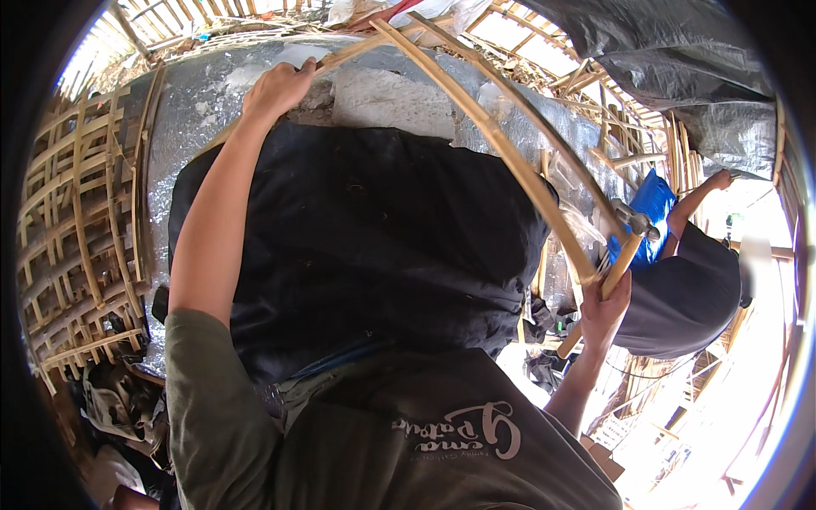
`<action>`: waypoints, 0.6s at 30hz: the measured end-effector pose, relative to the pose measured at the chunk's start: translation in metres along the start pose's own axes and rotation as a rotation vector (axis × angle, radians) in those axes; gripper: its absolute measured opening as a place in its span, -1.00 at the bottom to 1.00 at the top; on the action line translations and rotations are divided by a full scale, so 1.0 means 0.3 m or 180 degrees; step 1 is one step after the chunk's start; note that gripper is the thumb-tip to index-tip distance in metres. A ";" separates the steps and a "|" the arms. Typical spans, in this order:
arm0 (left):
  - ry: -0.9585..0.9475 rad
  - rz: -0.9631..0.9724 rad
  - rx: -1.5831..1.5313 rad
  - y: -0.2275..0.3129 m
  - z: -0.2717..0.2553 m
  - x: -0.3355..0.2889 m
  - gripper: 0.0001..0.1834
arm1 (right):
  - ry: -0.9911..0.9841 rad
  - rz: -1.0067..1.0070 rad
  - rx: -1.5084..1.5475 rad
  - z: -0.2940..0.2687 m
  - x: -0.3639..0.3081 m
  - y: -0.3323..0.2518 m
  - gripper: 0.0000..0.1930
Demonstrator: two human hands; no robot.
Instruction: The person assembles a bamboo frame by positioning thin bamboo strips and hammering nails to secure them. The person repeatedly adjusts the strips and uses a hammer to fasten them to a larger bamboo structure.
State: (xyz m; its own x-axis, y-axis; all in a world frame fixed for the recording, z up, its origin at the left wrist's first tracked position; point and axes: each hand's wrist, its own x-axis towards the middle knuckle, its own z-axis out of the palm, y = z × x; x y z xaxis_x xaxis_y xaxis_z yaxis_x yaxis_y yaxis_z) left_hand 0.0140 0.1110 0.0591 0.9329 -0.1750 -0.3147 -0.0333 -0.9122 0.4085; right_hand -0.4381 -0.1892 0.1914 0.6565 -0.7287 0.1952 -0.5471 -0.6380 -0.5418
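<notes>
My left hand [280, 89] is reached out at the upper left, fingers closed around a bamboo strip [365, 49] that slants up to the right. On the right, my right hand [605, 306] grips the wooden handle of a hammer [629, 253], its metal head pointing up. The lower end of a long bamboo slat [501, 144] meets this same hand, apparently held with the handle. A second slat [535, 106] runs beside the first, its lower end near the hammer head. Black cloth [365, 221] spreads below my arms.
Woven bamboo lattice [81, 212] stands at the left. A grey, worn surface [204, 93] lies beyond the black cloth. At the right, another person in dark clothing [688, 293] has an arm raised, near a blue plastic bag [650, 212]. Dark sheeting [671, 68] hangs at the upper right.
</notes>
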 end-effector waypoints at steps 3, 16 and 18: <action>-0.0186 0.0056 -0.0114 -0.034 0.019 0.076 -0.25 | 0.0013 0.0123 0.0141 0.003 0.005 0.001 -0.62; -0.0613 0.0287 -0.0952 0.157 -0.178 0.086 -0.40 | 0.0128 0.0160 0.0424 0.031 0.001 0.006 -0.66; -0.0665 0.0408 -0.1170 0.219 -0.160 0.069 -0.44 | 0.0221 0.0150 0.0462 0.030 -0.006 0.013 -0.66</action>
State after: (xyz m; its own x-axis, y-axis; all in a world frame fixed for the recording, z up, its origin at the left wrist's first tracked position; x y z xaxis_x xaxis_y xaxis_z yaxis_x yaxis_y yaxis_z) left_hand 0.0483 0.0654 0.1207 0.8358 -0.3837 -0.3928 0.0210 -0.6925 0.7212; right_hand -0.4369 -0.1882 0.1816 0.5916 -0.7757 0.2200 -0.4924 -0.5636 -0.6633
